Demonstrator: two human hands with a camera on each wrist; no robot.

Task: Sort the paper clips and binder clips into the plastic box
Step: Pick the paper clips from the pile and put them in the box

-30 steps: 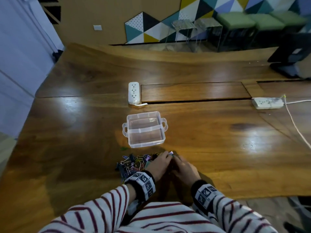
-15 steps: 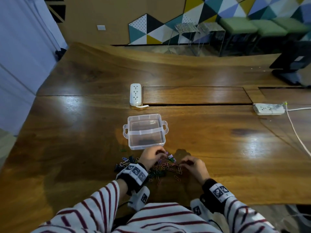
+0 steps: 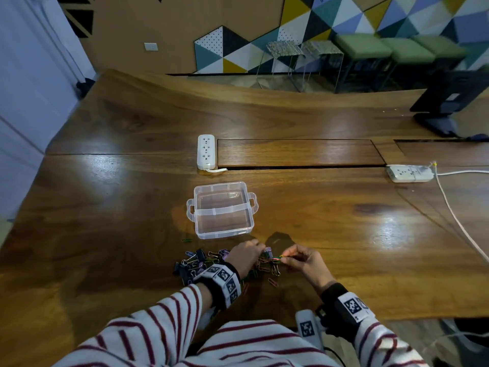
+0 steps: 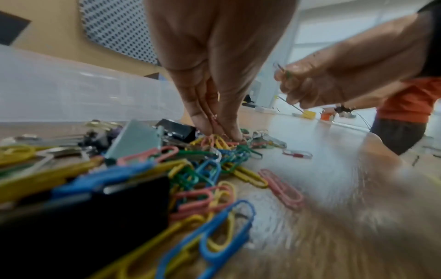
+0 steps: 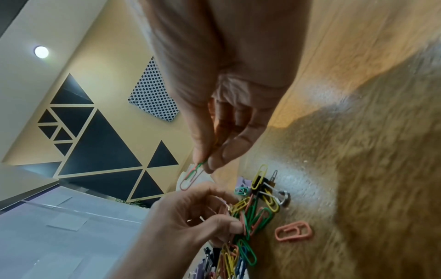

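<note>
The right hand (image 3: pixel 304 262) pinches a few paper clips (image 5: pixel 192 175) (pink and green) between thumb and fingertips, raised just above the tabletop (image 3: pixel 344 221). The left hand (image 3: pixel 244 256) has its fingertips pressed together down into the mixed pile of clips (image 4: pixel 210 164), pinching at them. The plastic box (image 3: pixel 222 209) sits open just beyond the pile, both compartments bare.
</note>
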